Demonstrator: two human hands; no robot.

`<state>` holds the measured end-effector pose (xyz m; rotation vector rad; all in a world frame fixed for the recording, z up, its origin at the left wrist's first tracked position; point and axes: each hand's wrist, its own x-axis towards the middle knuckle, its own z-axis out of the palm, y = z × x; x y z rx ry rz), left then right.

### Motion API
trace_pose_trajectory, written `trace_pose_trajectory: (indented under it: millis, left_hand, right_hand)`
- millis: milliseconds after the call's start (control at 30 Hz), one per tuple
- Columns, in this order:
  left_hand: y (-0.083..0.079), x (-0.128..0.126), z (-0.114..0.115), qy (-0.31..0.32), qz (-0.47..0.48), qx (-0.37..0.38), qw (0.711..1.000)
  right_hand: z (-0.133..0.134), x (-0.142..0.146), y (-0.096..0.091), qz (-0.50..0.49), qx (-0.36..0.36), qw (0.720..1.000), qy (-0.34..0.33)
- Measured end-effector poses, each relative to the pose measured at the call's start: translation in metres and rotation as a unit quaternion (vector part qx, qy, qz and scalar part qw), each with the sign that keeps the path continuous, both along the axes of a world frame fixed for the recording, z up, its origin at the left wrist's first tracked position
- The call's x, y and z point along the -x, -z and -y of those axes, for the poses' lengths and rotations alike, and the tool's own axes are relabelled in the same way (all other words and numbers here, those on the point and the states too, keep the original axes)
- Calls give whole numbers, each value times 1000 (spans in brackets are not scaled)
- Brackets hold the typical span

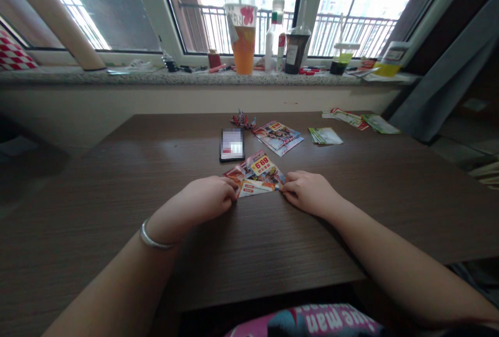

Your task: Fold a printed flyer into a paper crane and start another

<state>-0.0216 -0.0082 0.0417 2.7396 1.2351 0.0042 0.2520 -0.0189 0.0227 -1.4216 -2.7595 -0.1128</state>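
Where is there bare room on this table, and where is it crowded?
Bare table lies left of the phone and left hand, and right of the right hand, nearer than the green leaflets. Crowded: between folded flyer and phone, and the windowsill.

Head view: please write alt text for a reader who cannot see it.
The left hand and right hand pinch the near edge of a printed flyer on a dark wooden table. Behind it lie a phone and more flyers; drink cups stand on the windowsill.

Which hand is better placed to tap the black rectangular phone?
Probably left: left hand lies nearly below the black rectangular phone; right hand pinches the right corner of the colourful folded paper flyer, further off.
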Motion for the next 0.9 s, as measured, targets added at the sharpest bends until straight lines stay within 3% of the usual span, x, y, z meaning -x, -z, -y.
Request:
trace_pose_trajectory:
  millis: [100, 300, 433, 567, 900]
  left_hand:
    - [-2, -4, 0, -2, -25, -30, 999]
    - [8, -28, 4, -29, -21, -182, 983]
    - [22, -38, 3, 34, 32, -163, 985]
    - [32, -38, -4, 40, 56, -162, 984]
    - [31, -39, -4, 46, 29, -218, 975]
  right_hand:
    - [0, 0, 0, -3, -1, 1000, -2]
    - [-4, -2, 0, -20, -12, 1000, 9]
    - [-7, -3, 2, -33, -21, 999, 9]
    - [-7, -2, 6, -51, -29, 998, 9]
    - [-7, 9, 11, -104, -53, 993, -28]
